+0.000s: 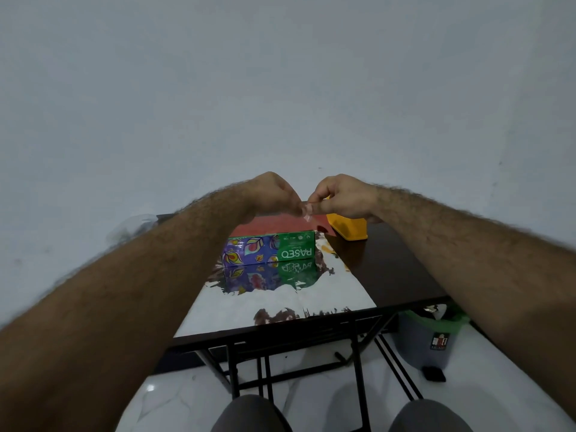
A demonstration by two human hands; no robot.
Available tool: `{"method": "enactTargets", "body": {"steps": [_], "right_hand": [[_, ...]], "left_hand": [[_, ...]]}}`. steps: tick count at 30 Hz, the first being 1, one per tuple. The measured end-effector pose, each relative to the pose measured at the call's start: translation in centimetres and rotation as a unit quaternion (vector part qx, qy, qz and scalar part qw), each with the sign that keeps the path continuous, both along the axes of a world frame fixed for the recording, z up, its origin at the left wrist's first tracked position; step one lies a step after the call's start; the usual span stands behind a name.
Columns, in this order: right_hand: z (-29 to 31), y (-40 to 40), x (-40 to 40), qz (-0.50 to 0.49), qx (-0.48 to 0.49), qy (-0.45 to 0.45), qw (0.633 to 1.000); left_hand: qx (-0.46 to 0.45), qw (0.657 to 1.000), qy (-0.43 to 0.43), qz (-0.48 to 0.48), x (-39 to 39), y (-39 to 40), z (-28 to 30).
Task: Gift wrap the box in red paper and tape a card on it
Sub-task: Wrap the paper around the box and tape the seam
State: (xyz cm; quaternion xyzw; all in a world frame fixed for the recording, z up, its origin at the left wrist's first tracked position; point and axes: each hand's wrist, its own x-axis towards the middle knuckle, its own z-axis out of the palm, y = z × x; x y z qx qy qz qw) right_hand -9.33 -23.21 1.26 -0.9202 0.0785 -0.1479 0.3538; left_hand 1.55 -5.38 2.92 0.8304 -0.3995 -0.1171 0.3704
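1. L hand (pixel 274 194) & R hand (pixel 341 198) are raised together above the far part of the worktop (pixel 402 275), fingertips meeting.
2. Both hands pinch 1 small clear piece of tape (pixel 307 212) between thumb & fingers; remaining fingers are curled in.
3. Just below the hands, the box (pixel 269 251) stands on the wrapping paper (pixel 280 300). It is a tissue box w/ a purple floral print & a green panel reading "PASEO", seen upside down.
4. The paper's glossy white side faces up nr the person & mirrors the box; its red side (pixel 280 224) shows beyond the box, folded up over or behind the top edge — can't tell which.
5. A yellow object (pixel 347 230), prob. a tape dispenser, sits on the worktop just R of the red paper, partly hidden behind the R hand.
6. The worktop is dark w/ folding black legs, standing on a white marbled floor (pixel 174 400).
7. A grey bin (pixel 424 341) w/ a green liner stands on the floor under the worktop's R side.
8. The person's 2 knees (pixel 249 414) in grey fabric show at the bottom edge.
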Motion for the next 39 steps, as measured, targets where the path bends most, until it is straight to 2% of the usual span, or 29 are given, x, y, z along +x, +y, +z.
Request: {"method": "enactTargets", "body": {"steps": [3,8,12,15,17,19,20,23,27,33,39], "right_hand": [[-0.7,-0.3,0.6,-0.031,0.025,0.008,0.999],[-1.6,-0.3,1.2,-0.085,0.132,0.010,0.988],[-2.3,-0.1,2.1,-0.156,0.255,0.088,0.950],[-3.5,-1.0,2.6,-0.237,0.305,0.050,0.921],[-4.6,-1.8,2.6,-0.212,0.254,-0.030,0.943],[-5.7,-2.0,2.4,-0.138,0.076,-0.092,0.983],[-6.1,-1.9,2.4,-0.095,-0.015,-0.101,0.990],[-7.1,-2.5,3.2,0.012,-0.188,-0.089,0.978],[-8.6,-3.0,3.5,0.039,-0.304,-0.111,0.945],[-11.4,-3.8,2.9,0.007,-0.291,-0.239,0.926],[-13.4,-3.1,3.0,-0.051,-0.174,-0.313,0.932]], "left_hand": [[-0.014,1.000,0.001,0.024,0.1,-0.3,-0.4],[-0.045,0.996,0.016,0.076,0.3,-0.8,-0.7],[-0.054,0.994,0.018,0.095,-0.2,-0.8,-1.0],[-0.080,0.990,0.020,0.113,0.3,-0.5,-1.3],[-0.097,0.988,0.041,0.115,1.1,0.0,-1.6],[-0.096,0.985,0.078,0.117,1.9,0.7,-2.3],[-0.099,0.981,0.112,0.122,2.3,0.9,-2.8],[-0.131,0.953,0.241,0.126,3.3,0.9,-4.2],[-0.159,0.924,0.324,0.127,3.4,0.2,-5.4],[-0.139,0.917,0.344,0.146,3.2,-1.5,-5.9],[-0.079,0.937,0.296,0.167,2.9,-3.1,-5.9]]}}
